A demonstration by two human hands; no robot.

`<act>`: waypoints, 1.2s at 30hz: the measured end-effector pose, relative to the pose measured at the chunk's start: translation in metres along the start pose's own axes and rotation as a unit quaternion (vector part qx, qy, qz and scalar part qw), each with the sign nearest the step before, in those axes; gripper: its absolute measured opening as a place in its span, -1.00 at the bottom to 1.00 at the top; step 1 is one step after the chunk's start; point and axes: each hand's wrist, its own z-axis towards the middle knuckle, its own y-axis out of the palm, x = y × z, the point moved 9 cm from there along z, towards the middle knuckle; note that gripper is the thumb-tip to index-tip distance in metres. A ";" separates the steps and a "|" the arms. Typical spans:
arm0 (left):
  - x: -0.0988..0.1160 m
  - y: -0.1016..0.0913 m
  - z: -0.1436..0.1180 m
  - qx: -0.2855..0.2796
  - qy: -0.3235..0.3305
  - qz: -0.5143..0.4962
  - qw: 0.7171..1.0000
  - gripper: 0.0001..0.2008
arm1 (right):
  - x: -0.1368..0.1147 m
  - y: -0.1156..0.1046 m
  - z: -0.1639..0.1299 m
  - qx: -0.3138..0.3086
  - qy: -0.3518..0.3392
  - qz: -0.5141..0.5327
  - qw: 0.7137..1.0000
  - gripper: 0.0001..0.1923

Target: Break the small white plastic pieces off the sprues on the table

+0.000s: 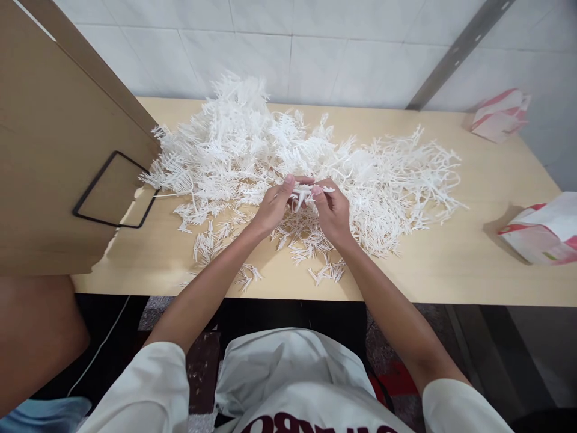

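Observation:
A big heap of white plastic sprue pieces, thin and comb-like, covers the middle and back of the pale wooden table. Both hands meet above its front edge. My left hand and my right hand pinch one small white plastic piece between their fingertips, one hand at each end. Small broken-off clusters lie scattered on the table just below my wrists.
A brown cardboard panel with a black-edged cut-out handle stands at the left. Two pink-and-white paper bags lie at the right, one at the back and one near the edge. A white tiled wall is behind. Another person's leg shows lower left.

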 end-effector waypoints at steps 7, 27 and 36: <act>0.000 -0.021 0.001 0.093 -0.011 -0.025 0.995 -0.33 | 0.023 0.011 0.001 -0.042 0.090 0.130 0.986 -0.71; 0.025 -0.006 -0.003 0.019 0.130 0.294 0.947 -0.71 | -0.008 0.005 0.004 -0.088 -0.107 -0.152 0.979 -0.67; 0.030 0.009 -0.015 0.058 0.247 0.537 0.804 -0.73 | 0.002 0.000 0.004 -0.033 -0.057 -0.103 0.992 -0.78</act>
